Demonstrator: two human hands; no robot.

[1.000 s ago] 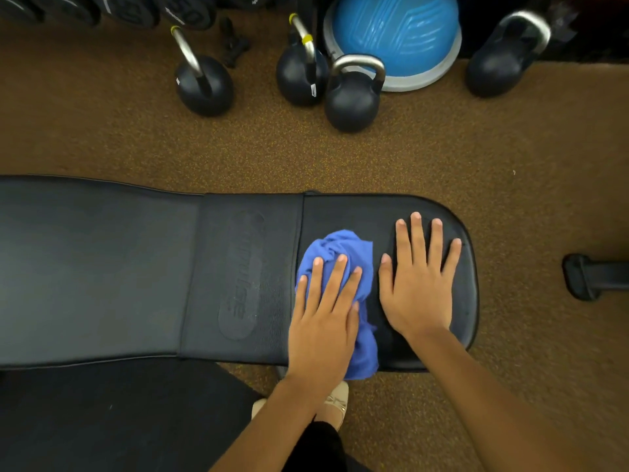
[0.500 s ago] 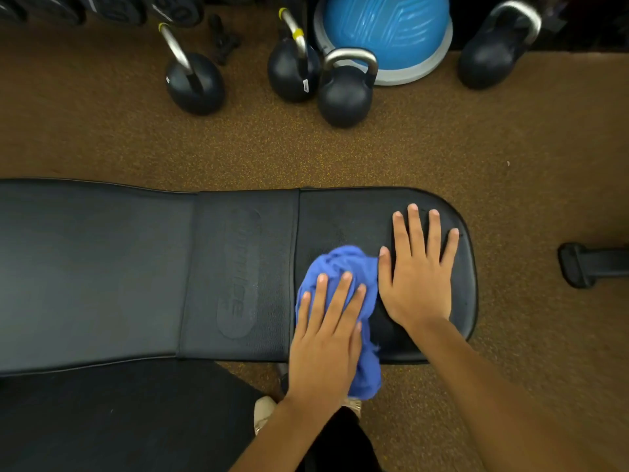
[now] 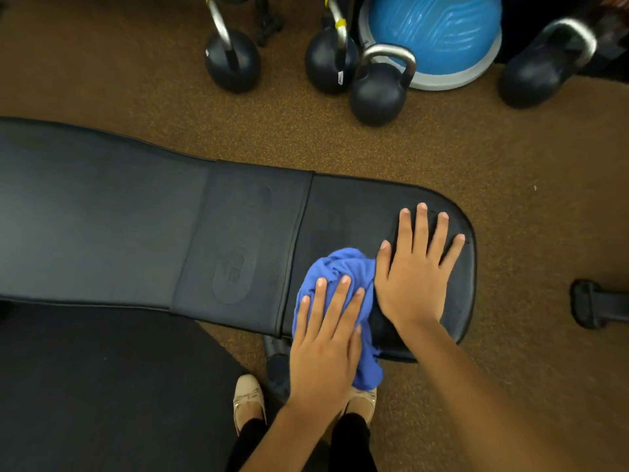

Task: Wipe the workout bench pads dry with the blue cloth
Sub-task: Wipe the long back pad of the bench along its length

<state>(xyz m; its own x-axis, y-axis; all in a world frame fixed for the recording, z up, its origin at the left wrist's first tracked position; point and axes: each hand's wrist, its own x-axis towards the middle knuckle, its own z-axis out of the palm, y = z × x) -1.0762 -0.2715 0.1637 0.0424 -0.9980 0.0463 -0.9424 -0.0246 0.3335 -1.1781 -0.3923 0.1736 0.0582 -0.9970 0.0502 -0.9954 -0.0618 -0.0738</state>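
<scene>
Blue cloth and left hand have slid back across the pad.

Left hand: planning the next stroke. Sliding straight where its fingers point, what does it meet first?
The left hand first meets the bunched cloth ahead of its fingers, then bare bench pad; it may brush the thumb of the right hand.

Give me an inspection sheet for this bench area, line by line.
Surface: black bench pads, flat; wetness cannot be told.
Job's things: blue cloth bunched at the near edge of the end pad, hanging over.
Clutter: nothing seen.
Hands: left hand presses flat on the cloth; right hand rests flat on the pad beside it.
Cables: nothing seen.
Surroundings: four kettlebells and a blue balance dome on the brown floor beyond the bench.
</scene>
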